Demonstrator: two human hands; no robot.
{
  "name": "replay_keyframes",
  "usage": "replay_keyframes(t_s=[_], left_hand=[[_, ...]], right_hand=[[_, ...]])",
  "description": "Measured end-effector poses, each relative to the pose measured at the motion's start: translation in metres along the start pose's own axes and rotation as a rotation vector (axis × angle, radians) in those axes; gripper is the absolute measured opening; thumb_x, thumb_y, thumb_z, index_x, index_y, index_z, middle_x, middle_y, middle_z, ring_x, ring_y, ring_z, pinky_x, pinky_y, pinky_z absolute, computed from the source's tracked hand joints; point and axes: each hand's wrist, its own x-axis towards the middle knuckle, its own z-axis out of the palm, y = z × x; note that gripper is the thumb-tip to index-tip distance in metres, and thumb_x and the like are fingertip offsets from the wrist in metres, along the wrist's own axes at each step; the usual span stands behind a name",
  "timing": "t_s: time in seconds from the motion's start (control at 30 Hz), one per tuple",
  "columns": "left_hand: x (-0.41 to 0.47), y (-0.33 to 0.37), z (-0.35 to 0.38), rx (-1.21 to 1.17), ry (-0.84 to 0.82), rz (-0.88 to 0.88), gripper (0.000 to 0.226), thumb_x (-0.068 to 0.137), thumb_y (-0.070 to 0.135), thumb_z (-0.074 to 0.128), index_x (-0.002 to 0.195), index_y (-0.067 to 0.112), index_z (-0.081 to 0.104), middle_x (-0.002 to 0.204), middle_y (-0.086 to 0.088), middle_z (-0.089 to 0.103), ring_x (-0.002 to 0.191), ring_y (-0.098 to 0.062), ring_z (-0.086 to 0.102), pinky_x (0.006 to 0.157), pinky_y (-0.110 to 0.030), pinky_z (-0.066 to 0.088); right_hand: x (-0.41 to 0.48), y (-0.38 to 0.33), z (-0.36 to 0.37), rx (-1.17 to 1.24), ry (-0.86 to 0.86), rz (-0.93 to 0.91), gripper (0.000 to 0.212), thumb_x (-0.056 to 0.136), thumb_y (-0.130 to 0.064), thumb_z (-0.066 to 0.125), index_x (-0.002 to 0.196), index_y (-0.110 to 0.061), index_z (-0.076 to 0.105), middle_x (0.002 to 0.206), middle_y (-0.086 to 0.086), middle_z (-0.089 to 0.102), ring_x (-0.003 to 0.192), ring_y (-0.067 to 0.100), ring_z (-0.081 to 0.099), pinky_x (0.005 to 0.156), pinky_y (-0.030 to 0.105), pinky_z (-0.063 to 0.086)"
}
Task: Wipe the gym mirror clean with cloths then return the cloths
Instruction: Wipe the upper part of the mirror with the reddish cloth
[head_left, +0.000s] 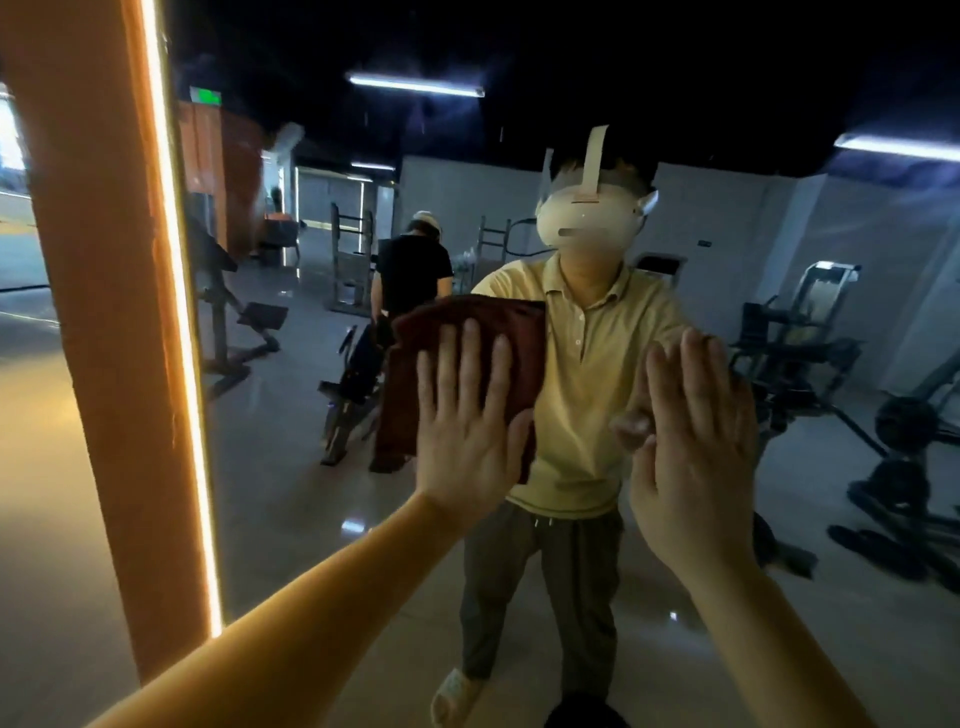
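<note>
Cloth: dark red and folded, it lay flat against the mirror, left of centre and level with my reflected chest; its top edge and left side showed past my fingers.
Left grip: spread flat, fingers straight, palm pressing the cloth onto the glass; I pinched nothing.
Right grip: open, fingers straight and close together, raised at the glass just right of the cloth and apart from it; I could not tell whether the palm touched the surface.
Forearms: both were bare and reached up from the lower edge of view.
Mirror edge: an orange upright stood along the left side, with a glowing light strip running down it.
Reflection: I appeared in a yellow polo shirt and a white headset; behind me a person in a black shirt stood turned away.
Room in the glass: dark gym machines stood on a shiny floor, and a tube light hung overhead.
</note>
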Motion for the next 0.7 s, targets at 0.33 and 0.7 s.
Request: replay_keyframes(t_s=[0.33, 0.7], left_hand=[[-0.032, -0.065, -0.012, 0.051, -0.234, 0.510, 0.065, 0.109, 0.047, 0.039, 0.164, 0.017, 0.025, 0.170, -0.015, 0.016, 0.158, -0.034, 0.017, 0.129, -0.055, 0.016], [-0.033, -0.049, -0.006, -0.003, -0.070, 0.085, 0.077, 0.107, 0.048, 0.037, 0.168, 0.011, 0.008, 0.174, -0.017, -0.004, 0.161, -0.040, -0.002, 0.129, -0.061, -0.001]], right_hand=[[0.002, -0.007, 0.008, -0.089, 0.004, 0.078, 0.076, 0.095, -0.022, 0.038, 0.167, -0.017, 0.014, 0.175, 0.009, 0.002, 0.162, 0.027, -0.001, 0.128, 0.059, 0.013], [0.001, -0.019, 0.006, -0.099, -0.034, 0.134, 0.083, 0.093, -0.015, 0.041, 0.168, -0.017, 0.005, 0.175, 0.011, -0.002, 0.162, 0.029, -0.004, 0.128, 0.059, 0.013]])
